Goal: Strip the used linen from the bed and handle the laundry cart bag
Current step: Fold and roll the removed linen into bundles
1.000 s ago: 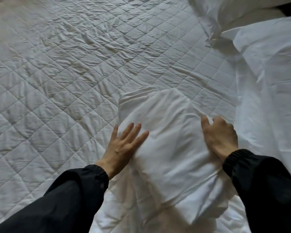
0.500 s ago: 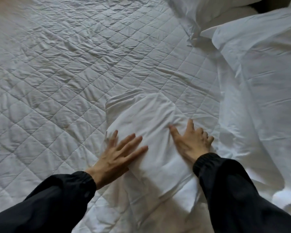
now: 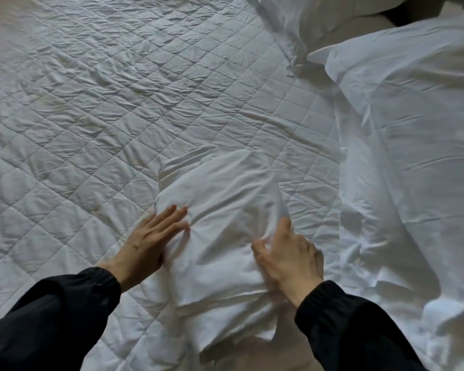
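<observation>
Bunched white sheet bundle (image 3: 225, 199) sits at 6 o'clock on quilted white mattress pad (image 3: 91, 108). Flat, released left hand (image 3: 148, 242) presses its 9 o'clock side; right hand (image 3: 289, 253) clutches fabric at 4 o'clock, likely compacting for pickup.

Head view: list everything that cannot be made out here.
- Laundry cart bag: outside the head view's frame.
- Left hand fingertips: motion-blurred on the sheet bundle.
- Right hand fingertips: partly buried in the bundle's folds.
- Pillow: cut off by the top edge.
</observation>
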